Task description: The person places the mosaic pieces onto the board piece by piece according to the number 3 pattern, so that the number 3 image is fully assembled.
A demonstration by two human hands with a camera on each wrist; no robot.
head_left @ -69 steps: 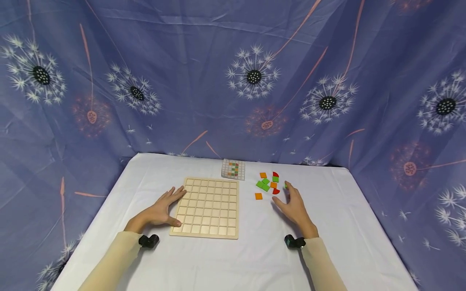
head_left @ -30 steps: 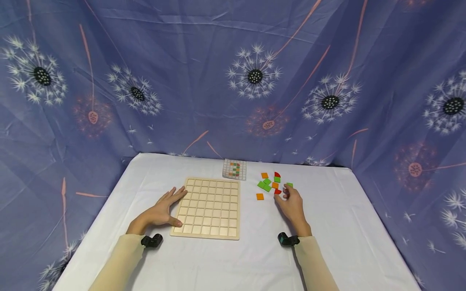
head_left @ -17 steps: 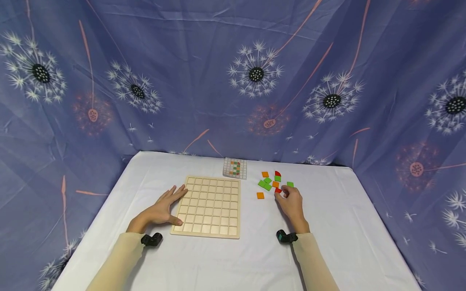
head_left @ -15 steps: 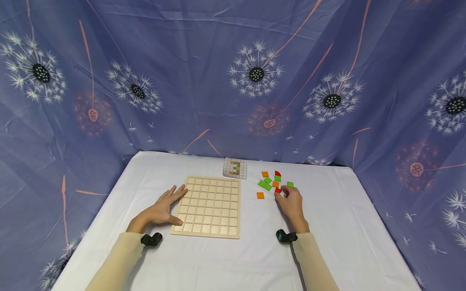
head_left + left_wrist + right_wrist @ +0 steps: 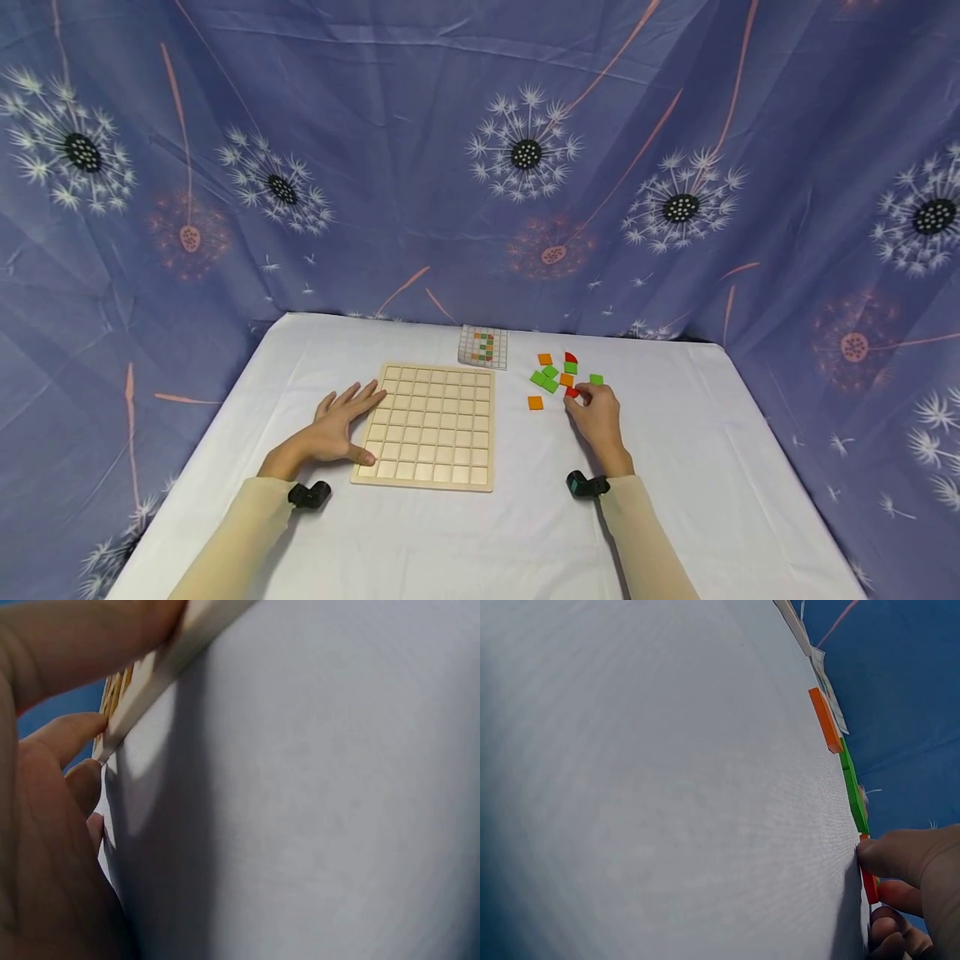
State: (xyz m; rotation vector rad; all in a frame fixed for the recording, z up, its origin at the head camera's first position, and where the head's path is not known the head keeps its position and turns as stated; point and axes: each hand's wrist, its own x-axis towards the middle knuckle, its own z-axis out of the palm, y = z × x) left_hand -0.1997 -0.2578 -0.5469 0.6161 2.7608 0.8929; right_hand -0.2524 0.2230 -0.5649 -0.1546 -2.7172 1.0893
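Wooden board (image 5: 427,428) meets splayed left hand (image 5: 327,435); right hand (image 5: 598,415) pinches red piece (image 5: 572,392).

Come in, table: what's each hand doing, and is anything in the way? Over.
Left hand on the left edge of the wooden board. Right hand pinching the nearer red piece. Green tiles and an orange tile between that piece and the board.

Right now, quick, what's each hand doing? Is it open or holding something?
Left hand: open, fingers spread, touching the edge of the wooden board.
Right hand: closed, pinching a red piece with thumb and finger.
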